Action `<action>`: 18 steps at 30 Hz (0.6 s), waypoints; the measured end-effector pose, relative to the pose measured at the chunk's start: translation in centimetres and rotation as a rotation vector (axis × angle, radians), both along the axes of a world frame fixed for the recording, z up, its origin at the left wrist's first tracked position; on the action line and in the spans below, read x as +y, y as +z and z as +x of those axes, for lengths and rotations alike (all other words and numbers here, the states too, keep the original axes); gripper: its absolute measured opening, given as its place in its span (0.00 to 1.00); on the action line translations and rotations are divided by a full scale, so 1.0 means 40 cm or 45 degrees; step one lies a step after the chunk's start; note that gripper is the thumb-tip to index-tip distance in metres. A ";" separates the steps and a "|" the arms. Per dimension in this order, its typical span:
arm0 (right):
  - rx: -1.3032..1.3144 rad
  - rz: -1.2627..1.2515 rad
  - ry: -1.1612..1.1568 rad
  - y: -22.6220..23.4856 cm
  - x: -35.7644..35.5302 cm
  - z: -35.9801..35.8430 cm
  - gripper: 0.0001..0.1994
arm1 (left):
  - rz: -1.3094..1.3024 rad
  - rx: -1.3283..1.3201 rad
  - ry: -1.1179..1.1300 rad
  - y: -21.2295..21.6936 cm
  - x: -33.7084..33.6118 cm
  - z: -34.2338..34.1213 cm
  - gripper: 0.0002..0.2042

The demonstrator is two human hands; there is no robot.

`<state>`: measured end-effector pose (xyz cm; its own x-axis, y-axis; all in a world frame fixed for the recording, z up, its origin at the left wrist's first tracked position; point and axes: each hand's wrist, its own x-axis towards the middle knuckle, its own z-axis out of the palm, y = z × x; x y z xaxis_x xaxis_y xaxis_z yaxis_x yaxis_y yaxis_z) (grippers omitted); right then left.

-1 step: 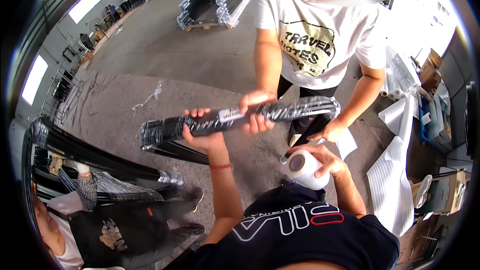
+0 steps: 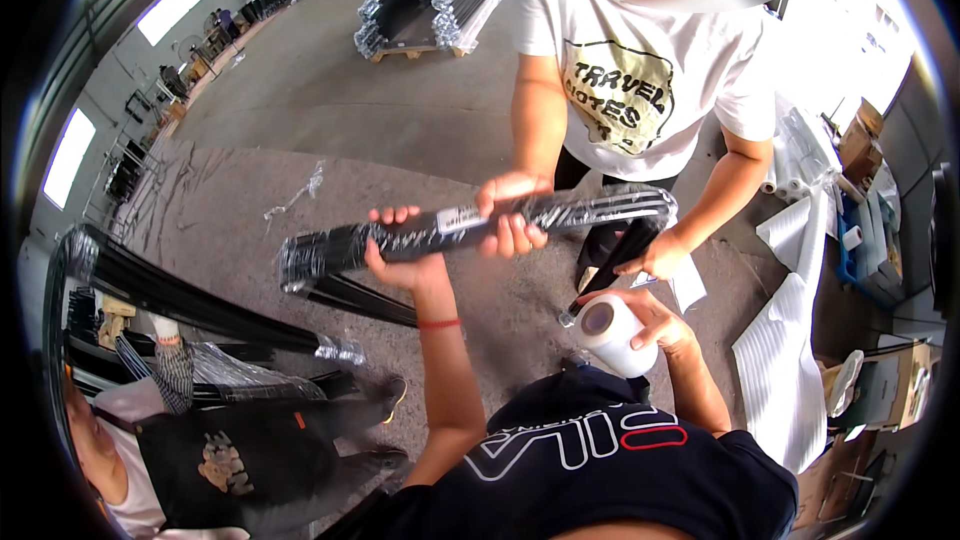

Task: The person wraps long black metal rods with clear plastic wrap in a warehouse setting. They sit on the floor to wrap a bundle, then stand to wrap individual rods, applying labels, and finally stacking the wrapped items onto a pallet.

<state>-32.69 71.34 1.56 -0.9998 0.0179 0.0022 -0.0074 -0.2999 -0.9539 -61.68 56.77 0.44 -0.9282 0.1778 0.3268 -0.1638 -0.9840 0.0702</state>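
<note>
My left hand (image 2: 400, 245) is closed around the left part of a long bundle of black bars (image 2: 375, 240) wrapped in clear stretch film, with a white label near its middle. In my right hand (image 2: 660, 325) is a roll of clear stretch film (image 2: 625, 345), its hollow core facing up and left. A co-worker facing me grips the bundle's middle with one hand (image 2: 515, 210). The co-worker's other hand (image 2: 660, 255) is at dark bars (image 2: 620, 265) that slope down from the bundle's right end. More black bars (image 2: 360, 300) run beneath the left part.
At lower left, a second co-worker in a black apron (image 2: 240, 465) is beside other long wrapped bars (image 2: 200, 295). White foam sheeting (image 2: 780, 370) lies at right, near a blue crate (image 2: 855, 235). Film-wrapped stacks on a pallet (image 2: 410, 52) stand behind.
The bundle and my left hand have risen slightly. The film roll has tilted a little in my right hand. The co-worker facing me has shifted slightly right.
</note>
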 end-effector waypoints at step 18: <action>0.074 -0.305 -0.566 -0.242 -0.015 -0.022 0.30 | -1.333 0.699 -0.894 -0.283 0.004 0.486 0.29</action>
<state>-33.57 70.74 -8.12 -0.8938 0.4485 0.0011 -0.2350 -0.4662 -0.8529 -42.23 56.93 -10.87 -0.3379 0.9402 0.0433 -0.3110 -0.1549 0.9377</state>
